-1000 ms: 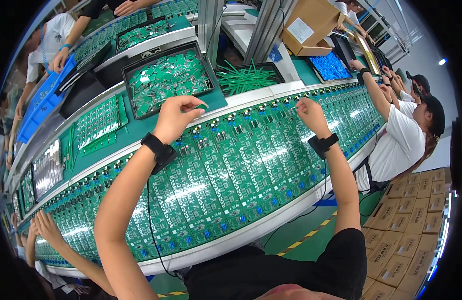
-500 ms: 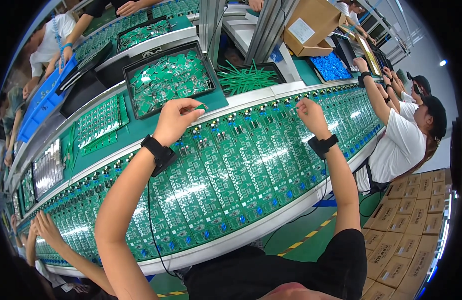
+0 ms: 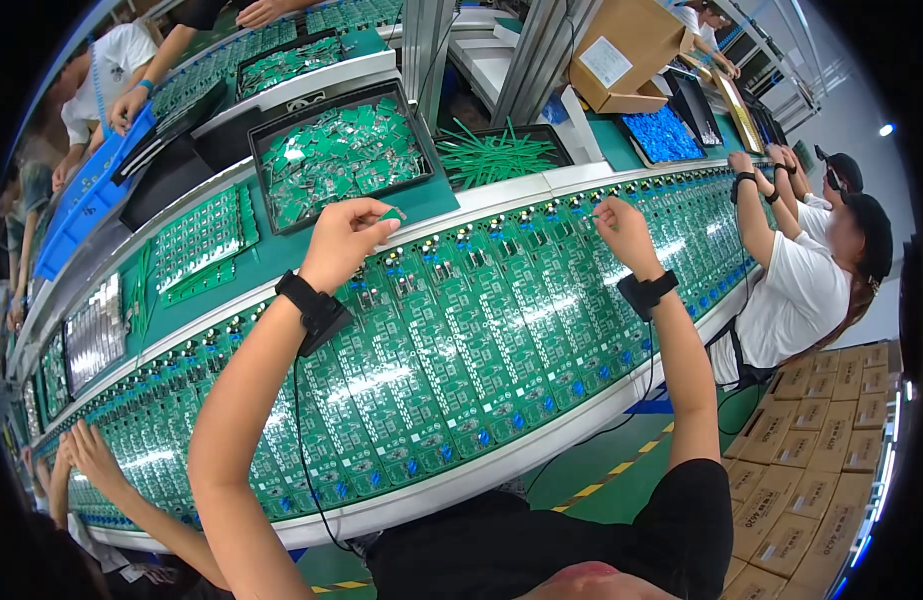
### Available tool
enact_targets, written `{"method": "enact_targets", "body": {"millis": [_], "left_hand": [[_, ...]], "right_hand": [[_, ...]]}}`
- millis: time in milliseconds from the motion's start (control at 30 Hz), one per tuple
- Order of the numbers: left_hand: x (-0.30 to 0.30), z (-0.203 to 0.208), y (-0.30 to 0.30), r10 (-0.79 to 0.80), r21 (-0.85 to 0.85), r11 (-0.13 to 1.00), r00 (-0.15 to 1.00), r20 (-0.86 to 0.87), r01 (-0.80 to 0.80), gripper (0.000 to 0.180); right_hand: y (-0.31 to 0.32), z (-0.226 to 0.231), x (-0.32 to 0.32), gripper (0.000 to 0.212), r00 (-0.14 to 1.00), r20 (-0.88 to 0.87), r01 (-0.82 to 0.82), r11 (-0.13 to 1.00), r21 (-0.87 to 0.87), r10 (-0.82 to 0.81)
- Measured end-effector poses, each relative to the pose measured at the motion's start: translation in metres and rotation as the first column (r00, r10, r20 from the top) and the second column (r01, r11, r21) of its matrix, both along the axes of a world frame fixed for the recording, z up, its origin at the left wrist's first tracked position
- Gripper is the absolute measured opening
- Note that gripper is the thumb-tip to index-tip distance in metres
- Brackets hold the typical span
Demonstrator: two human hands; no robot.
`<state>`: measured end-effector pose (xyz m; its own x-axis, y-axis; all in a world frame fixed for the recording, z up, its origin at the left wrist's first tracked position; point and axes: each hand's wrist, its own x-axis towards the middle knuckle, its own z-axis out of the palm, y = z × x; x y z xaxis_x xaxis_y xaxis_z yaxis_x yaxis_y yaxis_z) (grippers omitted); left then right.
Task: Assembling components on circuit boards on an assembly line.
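Note:
Between the thumb and fingers of my left hand [image 3: 343, 243] is a small green circuit board [image 3: 392, 214]. This hand hovers above the far edge of a long row of green circuit boards [image 3: 451, 340], just in front of the black tray [image 3: 429, 182] heaped with small green boards. My right hand [image 3: 624, 238] is closed in a pinch over the far edge of the row, farther right. What its fingertips hold, if anything, is too small to make out. Both wrists wear black bands, with thin cords hanging from them.
Green strips [image 3: 496, 158] lie in a tray behind the row, and a tray of blue parts [image 3: 663, 135] stands farther right. A metal post [image 3: 426, 60] rises at the back. Co-workers work at both ends; one co-worker's hand [image 3: 93, 460] is over the boards at left.
My left hand has shifted slightly left with the small board. My right hand has hardly moved. At the right, a co-worker's hand has come down toward the row.

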<state>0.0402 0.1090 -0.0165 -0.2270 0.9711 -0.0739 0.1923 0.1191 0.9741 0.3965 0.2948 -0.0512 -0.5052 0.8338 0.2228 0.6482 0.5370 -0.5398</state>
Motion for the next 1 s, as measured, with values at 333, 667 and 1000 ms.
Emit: {"method": "enact_targets", "body": {"millis": [333,667,1000], "left_hand": [[-0.001,-0.005,-0.003,-0.001,0.016,1.0,0.999,0.037,0.0,0.014],[0.005,-0.005,-0.001,-0.013,-0.033,0.999,1.0,0.015,0.014,0.017],[0.043,-0.001,0.007,-0.128,0.059,0.992,0.946,0.298,0.116,0.024]], "right_hand": [[-0.002,0.001,-0.001,0.01,1.0,-0.009,0.008,1.0,-0.006,-0.008],[0.013,-0.006,-0.006,0.009,0.979,0.204,-0.016,0.997,0.071,0.001],[-0.026,0.034,-0.038,0.018,0.947,0.296,0.006,0.929,0.371,-0.124]]}}
